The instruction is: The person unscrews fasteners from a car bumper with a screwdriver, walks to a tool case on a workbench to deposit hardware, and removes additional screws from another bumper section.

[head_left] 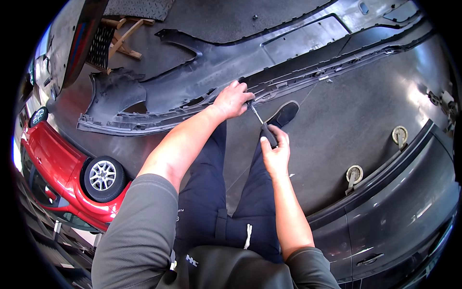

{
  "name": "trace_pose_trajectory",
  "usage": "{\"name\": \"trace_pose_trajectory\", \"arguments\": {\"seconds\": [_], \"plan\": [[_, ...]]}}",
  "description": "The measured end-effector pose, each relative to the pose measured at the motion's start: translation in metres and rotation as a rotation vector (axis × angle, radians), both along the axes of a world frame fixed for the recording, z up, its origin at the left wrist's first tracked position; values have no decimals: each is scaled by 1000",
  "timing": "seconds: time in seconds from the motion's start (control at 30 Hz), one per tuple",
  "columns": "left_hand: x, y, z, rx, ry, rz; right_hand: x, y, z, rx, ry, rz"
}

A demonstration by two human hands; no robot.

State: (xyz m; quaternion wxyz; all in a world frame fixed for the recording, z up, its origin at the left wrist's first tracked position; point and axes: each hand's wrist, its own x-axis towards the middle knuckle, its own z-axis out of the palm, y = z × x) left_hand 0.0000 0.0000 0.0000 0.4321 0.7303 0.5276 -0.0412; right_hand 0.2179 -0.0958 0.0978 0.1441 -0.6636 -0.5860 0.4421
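A large black plastic car bumper cover stretches across the view ahead of me, its inner side showing and its long ribbed edge toward me. My left hand is closed on that near edge, around its middle; what its fingertips pinch is hidden. In my right hand is a screwdriver, gripped by its dark handle. Its metal shaft points up and left, the tip ending beside my left fingers at the bumper's edge. Whether the tip touches a fastener there cannot be made out.
To the left stands a red car with a silver-spoked wheel. A dark grey car door fills the lower right, with caster wheels beside it. A wooden stand is at the upper left. My shoe rests near the bumper.
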Motion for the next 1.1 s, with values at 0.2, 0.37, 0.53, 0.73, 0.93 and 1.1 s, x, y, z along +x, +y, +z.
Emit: {"name": "trace_pose_trajectory", "arguments": {"seconds": [0.2,0.37,0.53,0.73,0.93,1.1], "plan": [[5,-6,1,57,-20,-194,15,2,10,-382,286,-408],[2,5,-5,145,-48,-258,-2,16,15,-765,517,-938],[5,11,-5,136,-34,-316,14,0,-4,-27,143,-85],[10,16,-5,158,-36,-360,15,10,5,-630,440,-637],[16,19,-4,129,-1,-394,9,19,14,-418,346,-650],[17,22,-2,98,27,-452,16,21,20,-6,112,-161]]}}
